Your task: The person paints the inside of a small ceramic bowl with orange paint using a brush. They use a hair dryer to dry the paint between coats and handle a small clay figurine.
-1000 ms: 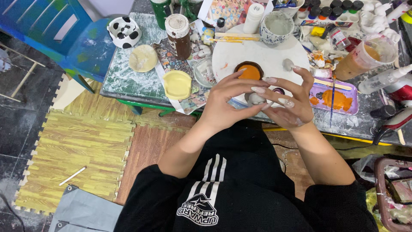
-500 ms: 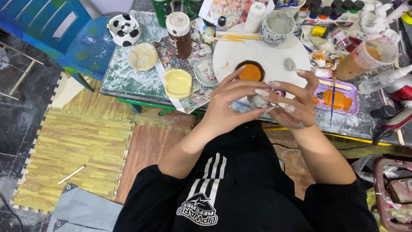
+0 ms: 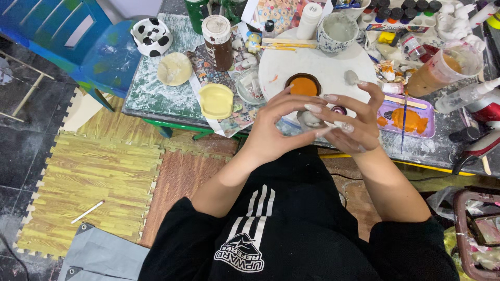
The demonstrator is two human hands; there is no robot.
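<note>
Grey clay lump [image 3: 311, 119] pinched between both hands above surface [image 3: 156, 93] edge. Left hand [image 3: 276, 127] curled, fingertips closed on lump; right hand [image 3: 359, 122] cupping it, fingers more spread than 1 s ago. Orange dish [image 3: 303, 85] at 12 o'clock. Shaping looks ongoing.

Orange dish [image 3: 303, 85], yellow lid [image 3: 216, 100], b&w cow-spot bowl [image 3: 151, 36]

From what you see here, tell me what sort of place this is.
Most likely a craft or clay-painting workspace. A row of paint pots lines the table's far edge, a purple palette holds orange paint, and both hands work a small grey lump.
</note>
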